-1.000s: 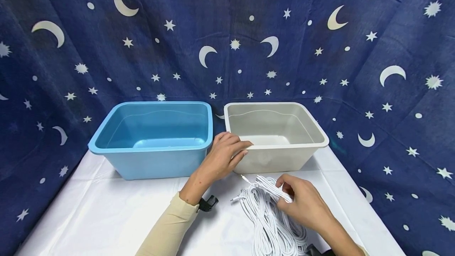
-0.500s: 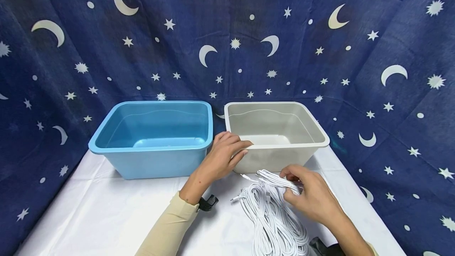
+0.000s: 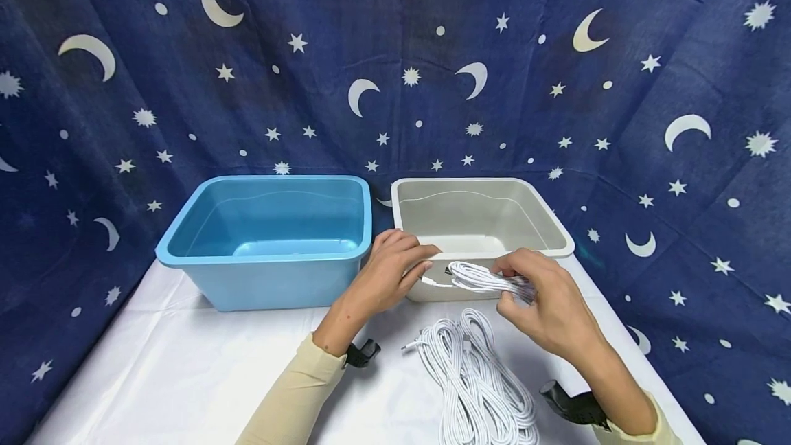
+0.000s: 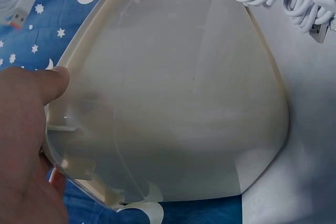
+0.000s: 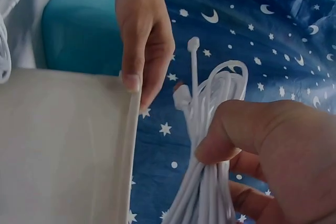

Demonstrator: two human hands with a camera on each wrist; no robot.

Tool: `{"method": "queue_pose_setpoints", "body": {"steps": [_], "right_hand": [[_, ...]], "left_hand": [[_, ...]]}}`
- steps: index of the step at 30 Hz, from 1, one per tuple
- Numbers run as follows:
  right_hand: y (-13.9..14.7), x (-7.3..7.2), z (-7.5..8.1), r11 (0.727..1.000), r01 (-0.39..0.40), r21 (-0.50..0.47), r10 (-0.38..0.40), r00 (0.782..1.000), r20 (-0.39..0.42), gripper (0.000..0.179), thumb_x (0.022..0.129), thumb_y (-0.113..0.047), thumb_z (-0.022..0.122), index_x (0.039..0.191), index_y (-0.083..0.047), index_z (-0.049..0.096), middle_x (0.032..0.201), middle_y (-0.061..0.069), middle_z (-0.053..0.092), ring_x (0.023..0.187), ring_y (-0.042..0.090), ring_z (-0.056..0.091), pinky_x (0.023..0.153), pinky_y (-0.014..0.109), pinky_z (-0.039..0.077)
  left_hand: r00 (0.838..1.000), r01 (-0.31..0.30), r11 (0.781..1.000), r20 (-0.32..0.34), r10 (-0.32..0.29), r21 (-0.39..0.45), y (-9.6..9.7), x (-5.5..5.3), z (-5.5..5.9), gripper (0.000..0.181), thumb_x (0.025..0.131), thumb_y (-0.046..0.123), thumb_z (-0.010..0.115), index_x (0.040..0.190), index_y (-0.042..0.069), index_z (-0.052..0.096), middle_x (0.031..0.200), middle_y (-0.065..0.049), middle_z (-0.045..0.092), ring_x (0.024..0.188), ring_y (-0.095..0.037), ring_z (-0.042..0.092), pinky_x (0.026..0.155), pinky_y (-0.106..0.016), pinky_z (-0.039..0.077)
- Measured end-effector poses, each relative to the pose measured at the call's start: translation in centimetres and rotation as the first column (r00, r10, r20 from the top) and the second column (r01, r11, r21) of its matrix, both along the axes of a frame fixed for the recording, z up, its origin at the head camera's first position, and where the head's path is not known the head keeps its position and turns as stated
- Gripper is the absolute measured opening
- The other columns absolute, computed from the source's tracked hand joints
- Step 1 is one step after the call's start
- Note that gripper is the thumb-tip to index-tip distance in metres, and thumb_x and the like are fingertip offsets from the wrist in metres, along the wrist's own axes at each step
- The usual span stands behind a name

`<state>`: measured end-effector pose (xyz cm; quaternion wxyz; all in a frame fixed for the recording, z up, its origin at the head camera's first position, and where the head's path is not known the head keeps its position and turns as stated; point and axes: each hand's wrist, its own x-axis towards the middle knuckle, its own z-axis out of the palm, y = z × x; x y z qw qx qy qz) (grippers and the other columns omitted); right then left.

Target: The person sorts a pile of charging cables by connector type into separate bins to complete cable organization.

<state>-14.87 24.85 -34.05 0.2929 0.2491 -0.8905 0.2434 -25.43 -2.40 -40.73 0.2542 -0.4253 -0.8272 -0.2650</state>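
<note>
My left hand (image 3: 398, 263) grips the near left corner of the grey bin's rim, thumb outside. The left wrist view shows the thumb pressing the edge of the grey bin (image 4: 178, 87). In front of that bin, my right hand (image 3: 553, 307) pinches a coiled white cable (image 3: 478, 277) between thumb and fingers, lifted off the table. White plug ends stick out of this coil (image 5: 207, 192) in the right wrist view. More coiled white cables (image 3: 472, 390) lie in a heap on the table below. Part of the held coil is hidden behind my right hand.
A blue bin (image 3: 259, 287) stands to the left of the grey one, with nothing visible inside. White cloth (image 3: 204, 376) covers the table. A dark blue curtain (image 3: 420, 108) with moons and stars hangs behind and at both sides.
My right hand has raised the cable coil off the heap, up and forward to the front of the grey bin, just below its rim. My left hand stays on the rim.
</note>
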Motion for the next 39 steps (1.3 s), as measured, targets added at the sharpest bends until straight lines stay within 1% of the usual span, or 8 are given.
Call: {"method": "queue_pose_setpoints", "body": {"steps": [6, 11, 14, 15, 17, 24, 28, 39], "right_hand": [[0.3, -1.8, 1.5, 0.999, -0.037, 0.005, 0.037, 0.998, -0.044, 0.037, 0.069, 0.002, 0.071, 0.099, -0.019, 0.073, 0.089, -0.009, 0.062, 0.085, 0.008, 0.056, 0.074, 0.022, 0.041], [0.6, -4.1, 2.6, 0.995, -0.097, 0.02, 0.098, 0.994, -0.05, 0.036, 0.071, 0.003, 0.069, 0.102, -0.016, 0.073, 0.094, -0.007, 0.066, 0.088, 0.008, 0.056, 0.077, 0.024, 0.042], [0.8, -5.6, 2.9, 0.991, -0.132, 0.035, 0.133, 0.99, -0.051, 0.035, 0.071, 0.003, 0.069, 0.101, -0.014, 0.073, 0.095, -0.006, 0.067, 0.086, 0.008, 0.056, 0.076, 0.024, 0.042], [0.8, -6.1, 2.9, 0.99, -0.137, 0.039, 0.139, 0.989, -0.051, 0.035, 0.071, 0.003, 0.069, 0.101, -0.014, 0.073, 0.094, -0.006, 0.067, 0.085, 0.009, 0.056, 0.076, 0.025, 0.042], [0.9, -7.0, 2.9, 0.99, -0.136, 0.048, 0.138, 0.989, -0.051, 0.035, 0.07, 0.003, 0.069, 0.101, -0.013, 0.073, 0.093, -0.005, 0.067, 0.084, 0.01, 0.056, 0.075, 0.026, 0.042], [1.4, -9.6, 2.0, 0.992, -0.107, 0.065, 0.109, 0.994, -0.021, 0.035, 0.07, 0.003, 0.068, 0.101, -0.011, 0.074, 0.093, 0.001, 0.069, 0.088, 0.02, 0.062, 0.081, 0.038, 0.046], [1.7, -10.9, 1.1, 0.993, -0.104, 0.063, 0.105, 0.995, -0.001, 0.036, 0.07, 0.005, 0.069, 0.102, -0.01, 0.075, 0.092, 0.004, 0.069, 0.086, 0.023, 0.063, 0.08, 0.041, 0.047], [2.3, -12.5, -0.8, 0.996, -0.08, 0.049, 0.074, 0.991, 0.115, 0.032, 0.075, 0.007, 0.073, 0.104, -0.007, 0.077, 0.104, 0.009, 0.073, 0.093, 0.028, 0.07, 0.08, 0.047, 0.053]], "left_hand": [[1.0, 0.005, 1.0, 0.001, -0.005, 0.002, 0.1, -0.1, -0.1, 0.027, 0.109, 0.019, 0.059, 0.131, 0.02, 0.075, 0.102, 0.006, 0.067, 0.107, -0.017, 0.058, 0.115, -0.047, 0.034], [1.0, -0.005, 1.0, 0.015, 0.005, 0.006, 0.1, -0.2, -0.1, 0.018, 0.109, 0.026, 0.061, 0.114, 0.02, 0.078, 0.099, 0.007, 0.065, 0.108, -0.016, 0.058, 0.114, -0.047, 0.034], [1.0, -0.007, 1.0, 0.023, 0.007, 0.0, 0.0, -0.2, -0.1, 0.02, 0.11, 0.027, 0.061, 0.118, 0.021, 0.078, 0.102, 0.006, 0.066, 0.11, -0.017, 0.058, 0.115, -0.047, 0.034], [1.0, -0.003, 1.0, 0.024, 0.003, 0.002, 0.0, -0.2, -0.1, 0.023, 0.11, 0.026, 0.06, 0.124, 0.021, 0.077, 0.104, 0.006, 0.067, 0.11, -0.017, 0.058, 0.115, -0.047, 0.034], [1.0, 0.002, 1.0, 0.024, -0.002, 0.003, -0.1, -0.2, -0.2, 0.027, 0.11, 0.026, 0.059, 0.131, 0.021, 0.075, 0.108, 0.006, 0.069, 0.111, -0.017, 0.058, 0.116, -0.046, 0.033], [1.0, 0.01, 1.0, 0.025, -0.01, 0.009, 0.0, -0.2, -0.1, 0.027, 0.111, 0.027, 0.057, 0.131, 0.022, 0.075, 0.104, 0.007, 0.066, 0.11, -0.016, 0.057, 0.115, -0.047, 0.033], [0.999, 0.009, 1.0, 0.034, -0.01, 0.008, 0.0, -0.2, -0.2, 0.027, 0.111, 0.027, 0.058, 0.132, 0.022, 0.074, 0.104, 0.007, 0.066, 0.111, -0.016, 0.057, 0.116, -0.047, 0.032], [0.999, 0.015, 1.0, 0.037, -0.015, 0.01, 0.0, -0.2, -0.2, 0.028, 0.111, 0.027, 0.057, 0.133, 0.022, 0.074, 0.103, 0.007, 0.065, 0.11, -0.016, 0.057, 0.117, -0.047, 0.031]]}}
